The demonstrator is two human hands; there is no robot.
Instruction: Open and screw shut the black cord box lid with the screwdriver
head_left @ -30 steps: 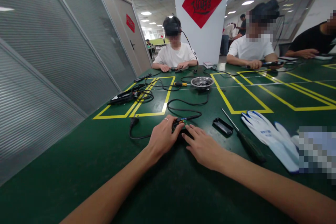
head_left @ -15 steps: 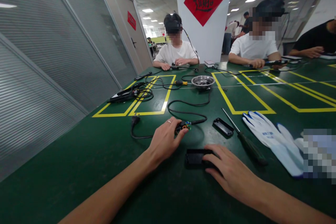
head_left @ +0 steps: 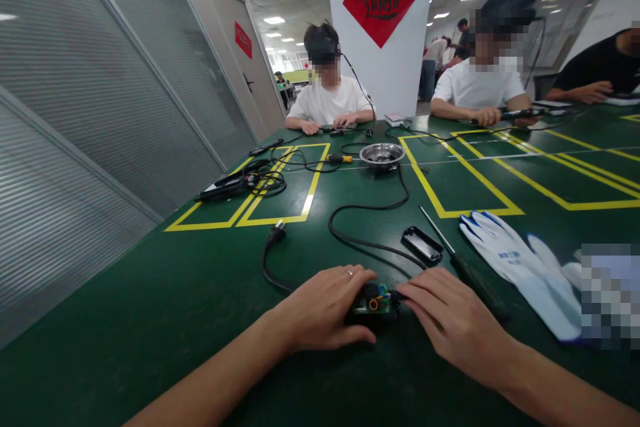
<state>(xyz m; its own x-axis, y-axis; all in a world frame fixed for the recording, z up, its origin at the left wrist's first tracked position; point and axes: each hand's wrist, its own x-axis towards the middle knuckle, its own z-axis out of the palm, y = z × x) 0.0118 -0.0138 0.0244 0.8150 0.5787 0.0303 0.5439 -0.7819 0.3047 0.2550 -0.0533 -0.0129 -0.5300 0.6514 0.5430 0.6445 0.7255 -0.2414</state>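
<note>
A small circuit board (head_left: 374, 304) with a copper-coloured ring coil sits low over the table between my hands, apparently in the black casing half that is mostly hidden beneath it. My left hand (head_left: 327, 303) curves around the board's left end, fingers along the far side and thumb at the near side. With closed fingertips, my right hand (head_left: 450, 313) pinches the black power cord (head_left: 363, 241) where it meets the board's right end. The plug (head_left: 277, 231) lies left of the board. Behind my right hand rests the other black casing half (head_left: 423, 244), hollow side up.
A long screwdriver (head_left: 465, 270) and white gloves (head_left: 517, 267) lie to the right. Farther back are a metal bowl (head_left: 382, 155) of small parts, a yellow-handled screwdriver (head_left: 340, 159) and bundled cables (head_left: 260, 180). Several people sit across the table.
My left hand has brought the circuit board right and nearer, to the casing half. My right hand has let go of that casing and taken the cord. The plug has shifted right.
</note>
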